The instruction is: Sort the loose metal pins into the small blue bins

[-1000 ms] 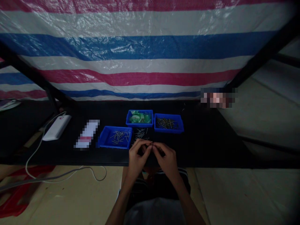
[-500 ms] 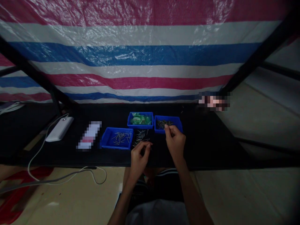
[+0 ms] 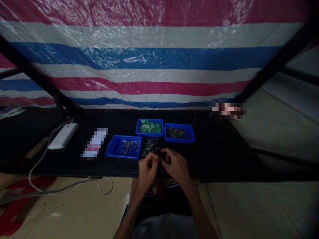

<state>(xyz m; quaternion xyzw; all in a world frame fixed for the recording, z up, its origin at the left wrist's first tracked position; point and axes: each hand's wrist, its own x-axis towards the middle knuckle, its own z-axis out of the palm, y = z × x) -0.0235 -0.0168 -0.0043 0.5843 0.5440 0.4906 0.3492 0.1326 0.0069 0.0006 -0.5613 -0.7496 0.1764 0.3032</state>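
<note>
My left hand (image 3: 147,167) and my right hand (image 3: 175,165) meet fingertip to fingertip just above the near edge of the black table (image 3: 224,156). Both pinch something small and dark between them; I cannot make out what it is. Right behind the fingers lies a loose heap of thin metal pins (image 3: 149,147). A blue tray (image 3: 124,146) with more pins stands to the left. A blue tray (image 3: 179,133) with darker pins is at the back right. Between them at the back stands a blue tray (image 3: 149,127) with green parts.
A white power bank (image 3: 63,136) with a cable (image 3: 50,186) lies at the left of the table. A blurred white card (image 3: 94,143) lies next to the left tray. A striped tarp (image 3: 149,56) hangs behind. Black frame bars (image 3: 271,59) cross left and right.
My right hand went out to the back right tray, then came back to meet my left hand near the table's front edge. My left hand stayed about where it was.
</note>
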